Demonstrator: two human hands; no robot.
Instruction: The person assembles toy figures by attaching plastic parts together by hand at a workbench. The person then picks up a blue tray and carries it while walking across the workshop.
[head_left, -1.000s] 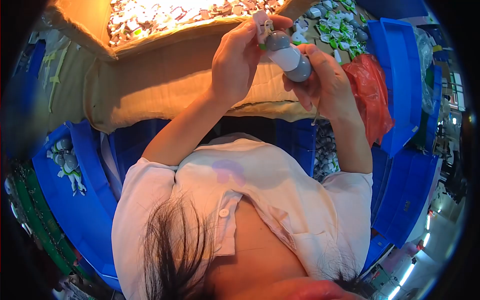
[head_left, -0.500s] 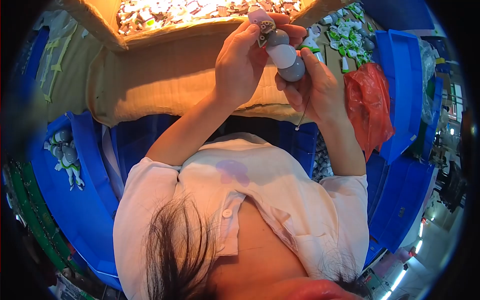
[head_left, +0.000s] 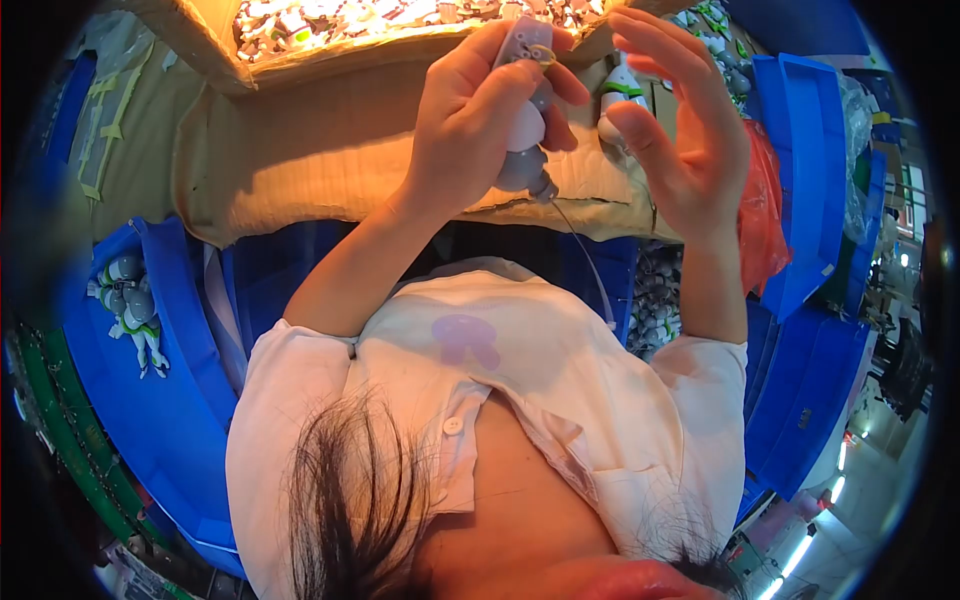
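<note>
My left hand is closed around a grey-and-white jointed toy limb, held up over the cardboard near the box. At its top end sits a pale piece with small holes. From its lower grey end a thin wire hangs down towards my shirt. My right hand is raised to the right, fingers stretched apart and holding nothing. Just left of its thumb stands a white-and-green toy part, partly covered by that hand.
A cardboard box full of small white parts stands under bright light at the top. Blue trays line both sides, and a red plastic bag hangs at right. Assembled toy parts lie in the left tray.
My right hand has let go of the toy limb and moved right and up, its fingers opening. The limb has tilted downward in my left hand, and its wire now hangs lower.
</note>
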